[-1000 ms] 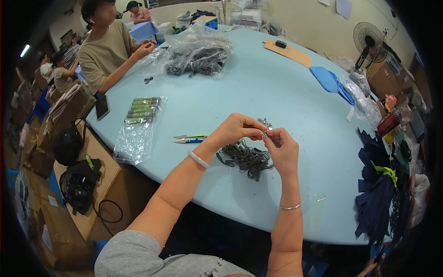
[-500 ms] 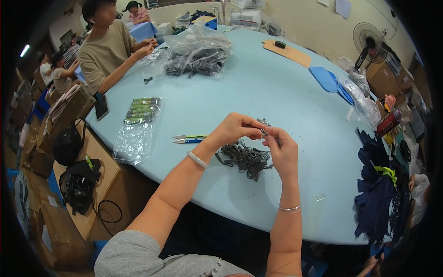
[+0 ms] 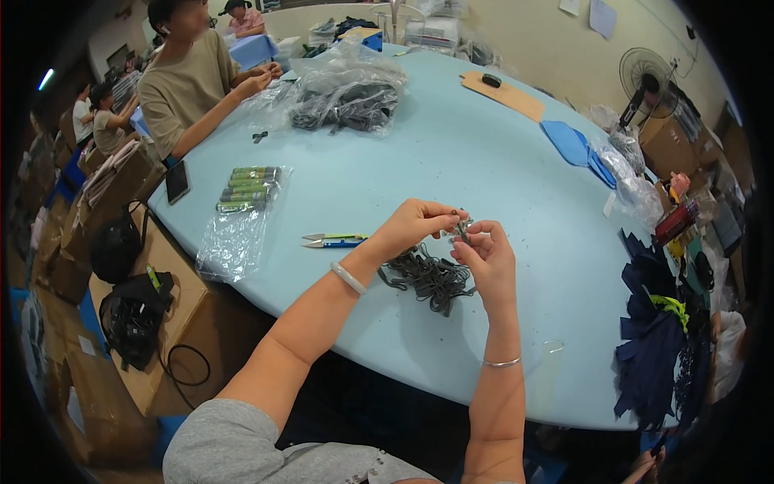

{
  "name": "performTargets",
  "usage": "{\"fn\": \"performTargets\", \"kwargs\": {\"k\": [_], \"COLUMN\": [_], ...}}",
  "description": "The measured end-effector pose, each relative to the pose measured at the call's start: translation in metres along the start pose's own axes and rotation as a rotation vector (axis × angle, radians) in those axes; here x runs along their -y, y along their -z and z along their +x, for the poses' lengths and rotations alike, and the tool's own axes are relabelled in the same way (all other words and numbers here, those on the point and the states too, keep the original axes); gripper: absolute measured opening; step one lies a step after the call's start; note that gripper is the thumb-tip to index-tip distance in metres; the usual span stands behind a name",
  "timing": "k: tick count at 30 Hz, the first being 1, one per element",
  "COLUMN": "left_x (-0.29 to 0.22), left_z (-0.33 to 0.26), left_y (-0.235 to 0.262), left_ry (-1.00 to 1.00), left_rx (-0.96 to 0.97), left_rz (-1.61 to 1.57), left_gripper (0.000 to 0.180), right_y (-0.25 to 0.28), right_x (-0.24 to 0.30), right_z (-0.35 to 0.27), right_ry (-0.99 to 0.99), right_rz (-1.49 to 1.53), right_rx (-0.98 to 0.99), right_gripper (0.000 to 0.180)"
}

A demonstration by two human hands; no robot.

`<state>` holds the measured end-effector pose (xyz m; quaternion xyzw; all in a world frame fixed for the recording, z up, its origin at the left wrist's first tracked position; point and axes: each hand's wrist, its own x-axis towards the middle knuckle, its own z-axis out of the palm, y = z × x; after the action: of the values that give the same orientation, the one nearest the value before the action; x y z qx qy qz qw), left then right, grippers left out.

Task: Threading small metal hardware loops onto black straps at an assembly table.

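Both hands' fingers (image 3: 456, 228) pinch a small dark piece (image 3: 462, 227), seemingly cord, mostly hidden between them.

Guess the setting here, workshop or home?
Likely a small assembly or packing workshop: several people work around a big shared light blue table, with bulk grey parts in clear plastic bags, stacked cardboard boxes and thread snips.

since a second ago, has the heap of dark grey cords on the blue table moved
No. The heap of dark grey cords still lies just right of the thread snips, below both hands.
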<state>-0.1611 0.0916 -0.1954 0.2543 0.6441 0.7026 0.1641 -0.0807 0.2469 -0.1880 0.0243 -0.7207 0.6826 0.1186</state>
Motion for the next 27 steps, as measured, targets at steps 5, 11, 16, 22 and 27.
{"fn": "performTargets", "kwargs": {"k": [5, 11, 16, 22, 27], "left_x": [0.001, 0.003, -0.001, 0.004, 0.009], "left_z": [0.001, 0.000, -0.001, 0.001, -0.004], "left_y": [-0.001, -0.003, -0.009, -0.015, -0.014], "left_ry": [-0.010, -0.049, -0.027, -0.076, -0.322], "left_rx": [-0.031, -0.069, -0.042, -0.027, -0.001], "left_rz": [-0.044, -0.029, -0.001, 0.071, 0.218], "left_gripper": [0.025, 0.015, 0.015, 0.013, 0.012], "right_y": [-0.001, -0.004, -0.004, 0.002, 0.004], "right_x": [-0.008, -0.008, -0.006, -0.002, 0.004], "right_z": [0.002, 0.002, 0.003, 0.001, -0.001], "right_ry": [0.089, 0.138, 0.125, 0.107, 0.032], "right_rz": [0.101, -0.063, -0.031, -0.158, -0.211], "right_rx": [0.061, -0.031, -0.148, -0.153, -0.119], "right_gripper": [0.014, 0.016, 0.012, 0.021, 0.024]}}
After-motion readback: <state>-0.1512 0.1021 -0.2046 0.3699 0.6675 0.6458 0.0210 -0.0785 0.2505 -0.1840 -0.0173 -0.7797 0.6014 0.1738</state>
